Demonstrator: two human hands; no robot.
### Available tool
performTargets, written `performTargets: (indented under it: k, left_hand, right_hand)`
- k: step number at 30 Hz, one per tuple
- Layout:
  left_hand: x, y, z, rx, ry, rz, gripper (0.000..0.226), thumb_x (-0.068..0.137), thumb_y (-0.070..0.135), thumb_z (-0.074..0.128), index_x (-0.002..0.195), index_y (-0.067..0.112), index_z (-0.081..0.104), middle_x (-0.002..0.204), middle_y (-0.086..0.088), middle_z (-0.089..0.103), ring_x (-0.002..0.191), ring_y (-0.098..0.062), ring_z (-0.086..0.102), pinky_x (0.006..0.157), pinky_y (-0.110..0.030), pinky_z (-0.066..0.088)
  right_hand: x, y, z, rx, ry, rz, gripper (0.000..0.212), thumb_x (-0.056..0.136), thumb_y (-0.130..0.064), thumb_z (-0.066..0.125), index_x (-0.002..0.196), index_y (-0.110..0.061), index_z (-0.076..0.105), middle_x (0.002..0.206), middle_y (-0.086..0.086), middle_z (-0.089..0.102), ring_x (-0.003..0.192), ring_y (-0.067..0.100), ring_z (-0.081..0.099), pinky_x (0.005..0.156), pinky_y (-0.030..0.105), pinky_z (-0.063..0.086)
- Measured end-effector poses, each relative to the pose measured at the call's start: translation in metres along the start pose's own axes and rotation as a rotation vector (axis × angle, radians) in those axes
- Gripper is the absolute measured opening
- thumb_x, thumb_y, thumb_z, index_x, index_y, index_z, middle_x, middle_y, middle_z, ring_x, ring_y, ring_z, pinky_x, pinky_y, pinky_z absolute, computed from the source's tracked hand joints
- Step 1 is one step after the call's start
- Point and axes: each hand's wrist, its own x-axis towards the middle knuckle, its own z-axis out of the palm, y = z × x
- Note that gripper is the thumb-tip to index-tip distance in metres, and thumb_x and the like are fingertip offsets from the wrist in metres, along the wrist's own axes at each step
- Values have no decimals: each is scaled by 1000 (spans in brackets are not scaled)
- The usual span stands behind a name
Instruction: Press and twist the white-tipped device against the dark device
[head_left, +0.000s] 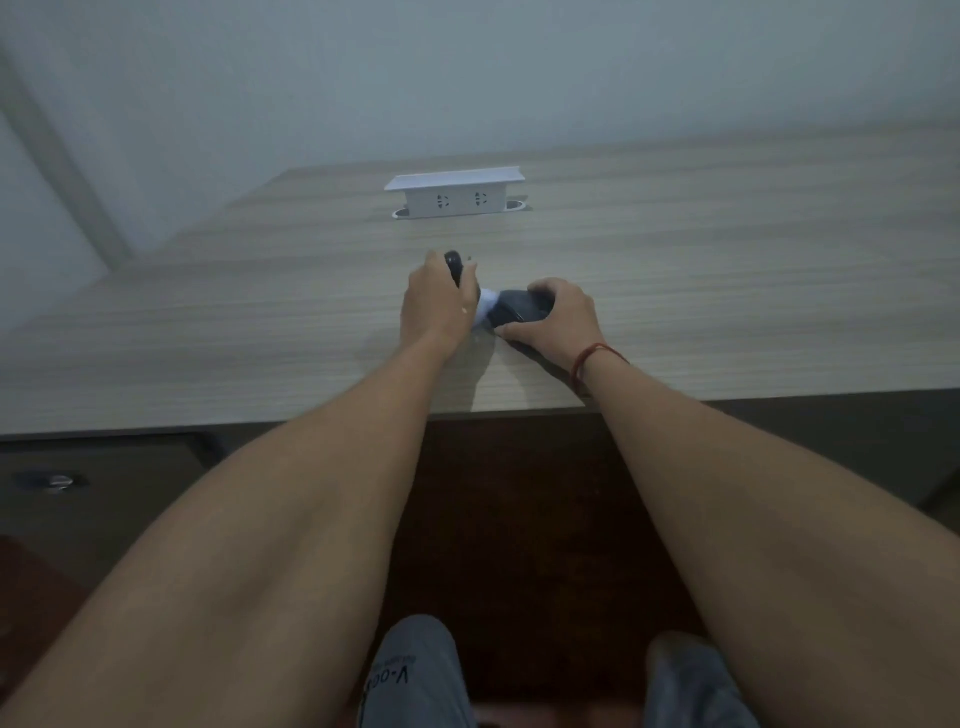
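Right hand (558, 322): fingers curled over a dark grey, rounded object (519, 309) with a smooth matte shell, gripping it from the right and pressing it to the desk (727, 291); a thin red cord bracelet (589, 358) circles the wrist just behind. Left hand (439, 304): close beside the right, fingers wrapped round a small black, glossy, rounded piece (453, 264) that juts from the top of the fist. Between the two hands: a pale white-blue section (487, 307), soft-edged, touching the grey object's left end; its exact nature cannot be told. Nearer than the hands: bare forearms reaching in over the desk edge, and grey fabric trousers (415, 675) with printed lettering. Under the hands: pale wood-grain laminate desk, flat, with fine horizontal streaks. Beyond the hands, well apart: a white plastic socket box (457, 195), rectangular, lid raised, two outlets on its front face. Farthest: plain pale wall.
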Motion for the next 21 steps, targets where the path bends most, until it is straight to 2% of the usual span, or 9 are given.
performTargets:
  k: [2,4,8,12,15,17,21]
  left_hand:
    - [0,0,1,-91,26,-22,37,97,36,48,108,1,56,102,-12,61,95,-30,63,83,-40,54]
    - [-2,-5,4,-57,-25,-46,38,97,37,48,110,2,55,108,-15,63,98,-31,63,87,-42,54]
    - [2,-4,-2,92,-39,-119,43,98,41,45,117,3,54,116,-18,61,105,-33,61,88,-41,51]
    - [5,8,-2,-41,26,-121,45,97,45,42,114,5,55,114,-15,64,103,-32,62,89,-42,52]
    - [-5,1,2,154,-62,-45,39,98,41,43,114,7,52,110,-14,64,101,-31,62,86,-41,51]
    - [-5,-1,-1,243,-31,-12,35,99,38,44,114,7,52,107,-13,64,97,-30,62,82,-39,49]
    - [0,8,-5,52,-5,-22,39,99,40,42,113,5,52,109,-14,63,98,-31,61,82,-40,49]
  right_hand:
    - [1,1,0,-6,-14,-5,66,68,-22,84,125,-13,54,124,4,56,103,12,50,84,22,42]
    - [0,1,0,-1,-22,-11,65,69,-21,84,126,-13,53,125,5,56,102,12,49,85,23,43]
    - [3,3,3,-38,-7,-23,69,69,-25,83,129,-13,53,128,5,55,110,17,52,94,29,47]
    - [4,3,4,-80,-2,-16,75,69,-30,83,134,-13,50,131,7,53,120,23,52,102,38,46]
    - [1,3,1,-59,-23,-27,81,73,-25,81,142,-9,41,140,9,49,127,24,48,107,35,41]
    - [0,2,-1,-58,-39,-34,83,75,-23,80,144,-8,38,143,10,46,130,24,45,108,34,38]
    - [-2,2,0,-63,-39,-49,78,76,-23,79,143,-9,41,141,10,48,128,23,47,108,33,39]
